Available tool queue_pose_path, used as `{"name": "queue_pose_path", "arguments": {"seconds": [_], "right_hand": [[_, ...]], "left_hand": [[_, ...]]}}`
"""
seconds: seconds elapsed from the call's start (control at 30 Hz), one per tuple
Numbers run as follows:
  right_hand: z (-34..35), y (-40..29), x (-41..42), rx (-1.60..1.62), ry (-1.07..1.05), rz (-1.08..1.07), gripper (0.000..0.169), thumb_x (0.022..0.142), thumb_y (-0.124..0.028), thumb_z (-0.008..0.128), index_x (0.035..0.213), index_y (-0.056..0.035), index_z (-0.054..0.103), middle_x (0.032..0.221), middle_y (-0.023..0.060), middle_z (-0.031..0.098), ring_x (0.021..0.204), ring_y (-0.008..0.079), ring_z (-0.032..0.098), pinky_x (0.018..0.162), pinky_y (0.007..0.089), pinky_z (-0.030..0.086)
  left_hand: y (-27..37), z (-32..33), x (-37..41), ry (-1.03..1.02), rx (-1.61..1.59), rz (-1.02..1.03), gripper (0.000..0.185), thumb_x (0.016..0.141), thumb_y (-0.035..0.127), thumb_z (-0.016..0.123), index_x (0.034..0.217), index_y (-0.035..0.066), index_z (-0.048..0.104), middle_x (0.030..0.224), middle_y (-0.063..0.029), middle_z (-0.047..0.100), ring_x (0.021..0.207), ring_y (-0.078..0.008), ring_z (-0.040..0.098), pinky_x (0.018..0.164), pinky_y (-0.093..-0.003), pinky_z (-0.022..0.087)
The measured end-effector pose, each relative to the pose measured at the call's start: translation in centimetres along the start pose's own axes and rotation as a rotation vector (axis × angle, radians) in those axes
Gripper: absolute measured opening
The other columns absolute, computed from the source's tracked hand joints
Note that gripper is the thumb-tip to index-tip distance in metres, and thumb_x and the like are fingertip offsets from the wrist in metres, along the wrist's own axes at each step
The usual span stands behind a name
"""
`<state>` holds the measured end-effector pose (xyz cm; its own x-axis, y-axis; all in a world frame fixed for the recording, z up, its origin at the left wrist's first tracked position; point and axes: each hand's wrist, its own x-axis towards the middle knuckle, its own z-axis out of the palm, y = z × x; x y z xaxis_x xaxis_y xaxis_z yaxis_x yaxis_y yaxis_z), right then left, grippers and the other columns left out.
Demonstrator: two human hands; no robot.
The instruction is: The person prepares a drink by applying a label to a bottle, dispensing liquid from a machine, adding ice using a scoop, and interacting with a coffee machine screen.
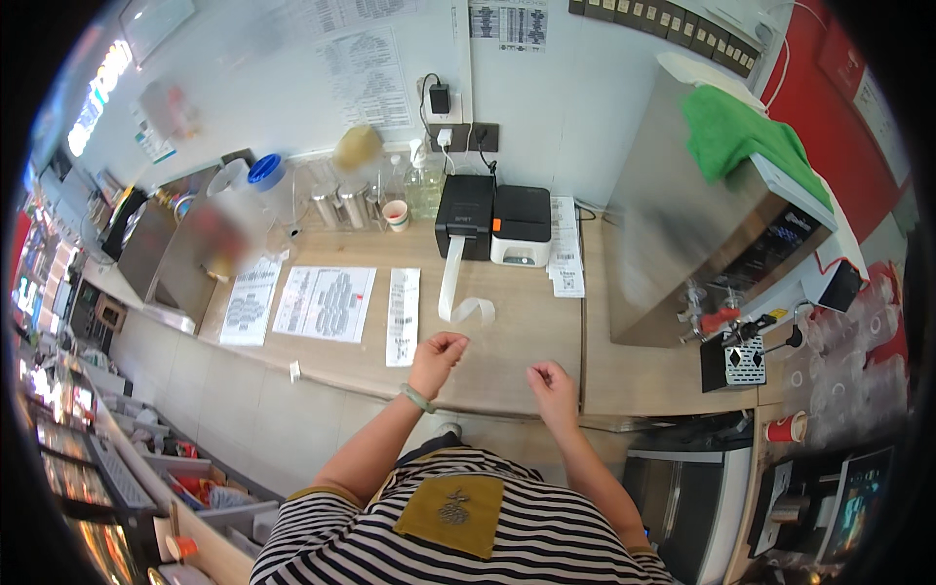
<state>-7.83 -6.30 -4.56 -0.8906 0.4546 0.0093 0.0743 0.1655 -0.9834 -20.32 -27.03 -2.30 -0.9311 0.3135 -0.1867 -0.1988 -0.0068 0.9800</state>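
My left hand (437, 360), with a green bangle (417, 398) on the wrist, is over the front of the wooden counter (504, 373). Its fingers are curled together and I see nothing in them. Apart from it, on the right, my right hand (556, 389) also has its fingers drawn in, with nothing visible inside. Beyond the left hand, a curling paper strip (450, 285) hangs out of a black label printer (466, 212). A black-and-white printer (521, 225) stands right beside that one. A long printed slip (402, 316) lies just left of my left hand.
Printed sheets (325, 303) lie farther left. A paper cup (395, 216), a pump bottle (423, 186) and metal canisters (354, 205) line the back. A steel dispenser (658, 212) with taps and a green cloth (753, 139) stands right, near stacked clear cups (826, 380).
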Motion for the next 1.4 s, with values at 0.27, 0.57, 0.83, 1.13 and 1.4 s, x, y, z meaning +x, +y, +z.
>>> {"name": "queue_pose_path", "arguments": {"seconds": [0.27,0.57,0.83,1.13,1.4], "right_hand": [[14.9,2.8,15.7,0.155,0.131,0.195,0.028,0.093,-0.021,0.067,0.113,-0.0018,0.063,0.097,0.0037,0.067,0.084,0.0112,0.061,0.073,0.0259,0.049],[20.3,2.3,23.5,0.571,-0.012,0.687,0.029,0.097,-0.028,0.060,0.118,-0.0078,0.061,0.098,0.0058,0.068,0.085,0.0173,0.066,0.071,0.0338,0.052],[21.4,2.6,24.3,-0.020,0.003,0.304,0.023,0.095,-0.026,0.061,0.092,-0.0038,0.066,0.083,0.0093,0.068,0.074,0.0208,0.067,0.061,0.0357,0.050],[21.6,0.3,23.5,-0.803,0.055,-0.306,0.016,0.089,-0.019,0.062,0.085,-0.0040,0.065,0.084,0.0141,0.068,0.074,0.0364,0.065,0.060,0.0446,0.050],[19.3,1.3,16.0,-0.080,-0.031,0.257,0.022,0.097,-0.022,0.060,0.103,-0.0027,0.067,0.085,0.0076,0.068,0.074,0.0198,0.068,0.063,0.0348,0.052]], "left_hand": [[1.3,-6.0,16.2,0.127,0.085,-0.012,0.029,0.089,0.020,0.073,0.108,-0.003,0.070,0.090,-0.0049,0.071,0.080,-0.0128,0.061,0.074,-0.0274,0.049],[-1.3,-4.6,26.4,-0.090,0.132,-0.342,0.039,0.082,0.028,0.078,0.104,-0.003,0.069,0.086,-0.0107,0.070,0.077,-0.0170,0.064,0.067,-0.0311,0.051],[-2.3,-4.1,28.5,-0.076,-0.098,-0.381,0.019,0.077,0.010,0.079,0.086,0.000,0.065,0.074,-0.0057,0.063,0.062,-0.0153,0.056,0.055,-0.0294,0.043],[-2.1,-2.8,28.7,-0.006,-0.252,-0.486,0.016,0.077,0.003,0.078,0.085,-0.004,0.066,0.074,-0.0077,0.065,0.062,-0.0162,0.059,0.056,-0.0301,0.048],[-1.3,-4.7,23.9,-0.323,-0.257,-0.673,0.062,0.090,0.056,0.064,0.120,0.002,0.060,0.097,-0.0106,0.069,0.079,-0.0172,0.064,0.068,-0.0299,0.050]]}}
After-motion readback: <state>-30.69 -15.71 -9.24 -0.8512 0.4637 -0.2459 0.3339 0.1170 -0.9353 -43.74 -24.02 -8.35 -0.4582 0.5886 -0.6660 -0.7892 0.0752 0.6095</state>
